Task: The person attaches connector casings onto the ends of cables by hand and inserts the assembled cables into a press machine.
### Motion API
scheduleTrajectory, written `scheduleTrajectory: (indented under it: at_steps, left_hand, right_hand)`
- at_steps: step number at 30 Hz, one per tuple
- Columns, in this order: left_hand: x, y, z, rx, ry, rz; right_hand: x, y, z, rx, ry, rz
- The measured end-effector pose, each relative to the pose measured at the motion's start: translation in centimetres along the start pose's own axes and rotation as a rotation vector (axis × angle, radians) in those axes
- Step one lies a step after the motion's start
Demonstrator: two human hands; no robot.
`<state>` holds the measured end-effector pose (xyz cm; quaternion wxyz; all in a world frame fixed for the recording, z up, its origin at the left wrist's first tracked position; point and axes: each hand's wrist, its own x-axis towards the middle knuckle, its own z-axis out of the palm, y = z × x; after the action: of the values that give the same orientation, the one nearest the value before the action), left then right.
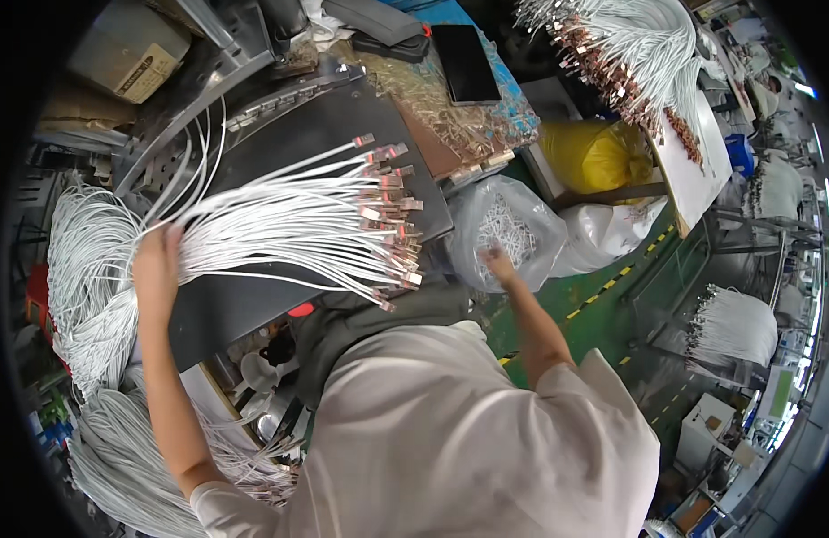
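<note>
A thick bundle of white cables [280, 220] lies across the dark tabletop, its small metal connectors [392, 211] fanned out toward the right. At the bundle's left part my left hand [158, 264] is closed around some of the cables; its fingertips are partly hidden among them. To the right, a clear plastic bag [545, 235] hangs by the table, holding many small white pieces [507, 231]. My right hand [498, 265] is at the bag's mouth with its fingers drawn together. Whatever they pinch is too small to make out.
More white cables [87, 278] hang off the table's left side. A dark tablet-like device [466, 65] rests on a cluttered surface behind. Beyond the bag are a yellow bag [594, 154] and a board [702, 170] under another cable pile [643, 54]. A metal frame [199, 85] borders the table's far left.
</note>
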<state>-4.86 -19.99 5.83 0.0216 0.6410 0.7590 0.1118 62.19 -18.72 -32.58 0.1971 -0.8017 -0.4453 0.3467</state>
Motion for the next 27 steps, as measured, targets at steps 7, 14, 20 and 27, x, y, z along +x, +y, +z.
scheduleTrajectory:
  at_steps: [7, 14, 20, 27]
  left_hand:
    - [-1.3, 0.4, -2.8, -0.378, 0.158, -0.223]
    - [0.6, 18.5, -0.5, -0.647, -0.121, 0.334]
    - [1.4, 11.4, -5.3, -0.519, -0.242, -0.127]
    - [0.3, 6.4, -2.0, -0.506, 0.153, -0.086]
  right_hand:
    - [-0.9, -17.0, -8.6, 0.326, 0.358, -0.543]
    - [-18.2, -47.8, -10.7, -0.111, -0.185, -1.706]
    - [-15.6, -54.5, -11.7, -0.636, 0.001, -1.731]
    - [-12.6, -52.3, -2.4, -0.230, -0.578, -1.417]
